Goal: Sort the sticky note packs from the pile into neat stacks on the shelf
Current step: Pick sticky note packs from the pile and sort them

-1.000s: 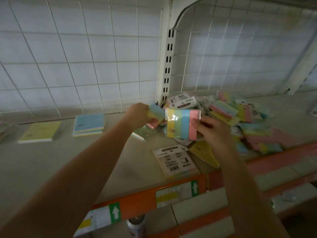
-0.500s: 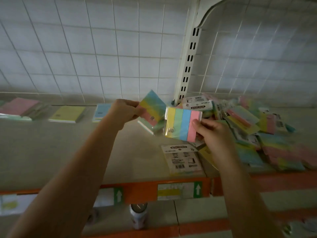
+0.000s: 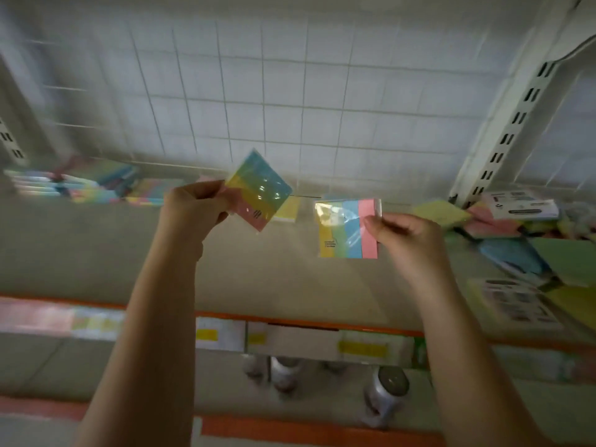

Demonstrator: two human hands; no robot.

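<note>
Far to the left of the left hand (image 3: 193, 211), blurred stacked packs (image 3: 80, 183) lie on the shelf (image 3: 96, 253). That hand pinches a tilted striped pack (image 3: 258, 191) by its lower left corner. Just right, well apart, the right hand (image 3: 406, 233) pinches a second striped pack (image 3: 346, 229) by its pink edge. Beyond it, rightward, sits the pile (image 3: 516, 233).

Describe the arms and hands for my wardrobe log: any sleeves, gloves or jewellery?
Both forearms are bare to the frame's bottom edge, no sleeves showing. The left hand and right hand wear no gloves; no watch, ring or bracelet is visible, though the picture is slightly blurred.
</note>
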